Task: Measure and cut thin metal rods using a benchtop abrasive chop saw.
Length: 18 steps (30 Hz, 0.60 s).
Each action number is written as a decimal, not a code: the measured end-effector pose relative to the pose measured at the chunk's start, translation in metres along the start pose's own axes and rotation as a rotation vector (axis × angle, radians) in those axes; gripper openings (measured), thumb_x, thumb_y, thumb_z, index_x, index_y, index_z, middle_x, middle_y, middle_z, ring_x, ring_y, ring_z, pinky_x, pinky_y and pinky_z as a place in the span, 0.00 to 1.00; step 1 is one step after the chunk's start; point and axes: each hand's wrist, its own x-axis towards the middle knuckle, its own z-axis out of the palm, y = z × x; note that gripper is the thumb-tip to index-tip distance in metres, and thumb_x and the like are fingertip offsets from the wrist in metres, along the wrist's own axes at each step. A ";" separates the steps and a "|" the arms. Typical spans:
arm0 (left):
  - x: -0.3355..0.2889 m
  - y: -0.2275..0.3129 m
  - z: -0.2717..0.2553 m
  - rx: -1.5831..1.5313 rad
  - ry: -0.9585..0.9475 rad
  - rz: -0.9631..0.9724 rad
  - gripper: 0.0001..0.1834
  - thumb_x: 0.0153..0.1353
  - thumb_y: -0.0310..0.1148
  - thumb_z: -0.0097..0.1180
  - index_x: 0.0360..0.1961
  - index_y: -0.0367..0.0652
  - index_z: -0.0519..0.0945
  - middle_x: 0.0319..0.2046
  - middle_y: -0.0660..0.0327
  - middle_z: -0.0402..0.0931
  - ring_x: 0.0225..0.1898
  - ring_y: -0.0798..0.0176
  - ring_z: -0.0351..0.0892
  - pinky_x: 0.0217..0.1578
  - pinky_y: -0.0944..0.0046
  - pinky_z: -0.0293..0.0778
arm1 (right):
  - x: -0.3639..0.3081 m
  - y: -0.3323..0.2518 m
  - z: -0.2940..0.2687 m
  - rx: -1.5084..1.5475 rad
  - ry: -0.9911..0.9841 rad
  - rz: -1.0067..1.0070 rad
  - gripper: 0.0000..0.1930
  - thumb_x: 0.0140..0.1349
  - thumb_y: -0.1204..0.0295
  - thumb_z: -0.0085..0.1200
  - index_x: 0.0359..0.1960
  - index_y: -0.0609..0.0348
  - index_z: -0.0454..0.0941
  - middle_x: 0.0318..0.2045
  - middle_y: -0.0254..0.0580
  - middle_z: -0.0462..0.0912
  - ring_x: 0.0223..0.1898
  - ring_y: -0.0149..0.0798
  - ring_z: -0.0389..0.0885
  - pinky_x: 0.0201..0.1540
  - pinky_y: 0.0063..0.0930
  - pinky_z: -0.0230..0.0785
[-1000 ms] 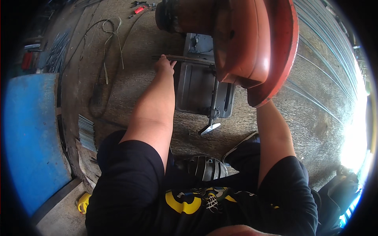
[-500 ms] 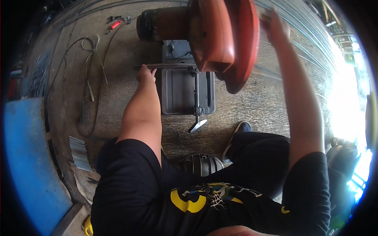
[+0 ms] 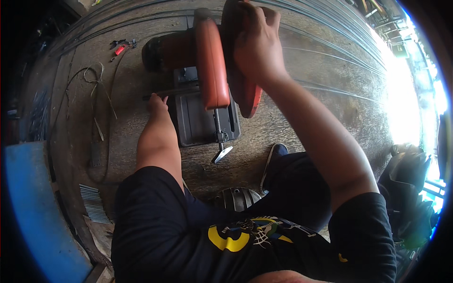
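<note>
Nearest me, a ribbed metal piece (image 3: 238, 199) sits by the dark shoe (image 3: 272, 158); past it, the clamp handle (image 3: 222, 154) juts from the saw base (image 3: 193, 122); there's my left grip (image 3: 158, 104), closed on a dark bar (image 3: 177, 90) that reaches over the base; my right grip (image 3: 258, 45) is up at the orange saw (image 3: 213, 75), whether clamped on I can't tell; farthest out, thin rods (image 3: 349, 38) sweep over the floor (image 3: 130, 132).

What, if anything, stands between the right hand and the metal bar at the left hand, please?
The saw's orange housing stands between them in this view: the right hand is to its right, the metal bar to its left, at the left hand.
</note>
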 end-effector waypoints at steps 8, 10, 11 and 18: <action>0.006 0.002 -0.003 0.051 -0.110 0.015 0.22 0.70 0.38 0.44 0.60 0.35 0.66 0.56 0.51 0.68 0.51 0.49 0.76 0.46 0.55 0.84 | -0.055 0.013 0.017 0.002 0.169 -0.110 0.26 0.51 0.84 0.47 0.56 0.60 0.67 0.52 0.55 0.68 0.56 0.59 0.63 0.59 0.46 0.63; 0.001 0.002 -0.003 0.099 -0.092 0.035 0.23 0.71 0.38 0.43 0.60 0.34 0.66 0.56 0.51 0.68 0.51 0.49 0.76 0.46 0.55 0.84 | -0.064 0.013 0.017 0.015 0.167 -0.094 0.26 0.51 0.85 0.47 0.56 0.60 0.67 0.52 0.56 0.67 0.56 0.59 0.63 0.59 0.46 0.63; -0.001 0.003 -0.003 0.145 -0.073 0.042 0.23 0.71 0.39 0.43 0.60 0.34 0.66 0.56 0.50 0.68 0.52 0.49 0.76 0.47 0.56 0.84 | -0.065 0.013 0.018 0.030 0.168 -0.088 0.27 0.51 0.85 0.47 0.56 0.60 0.67 0.52 0.56 0.67 0.56 0.59 0.63 0.59 0.46 0.63; 0.000 0.004 0.001 0.119 -0.044 0.031 0.23 0.70 0.39 0.45 0.59 0.33 0.68 0.56 0.50 0.69 0.52 0.48 0.76 0.47 0.56 0.84 | -0.065 0.018 0.018 0.038 0.189 -0.145 0.27 0.51 0.85 0.48 0.56 0.59 0.67 0.53 0.55 0.66 0.57 0.58 0.63 0.60 0.45 0.61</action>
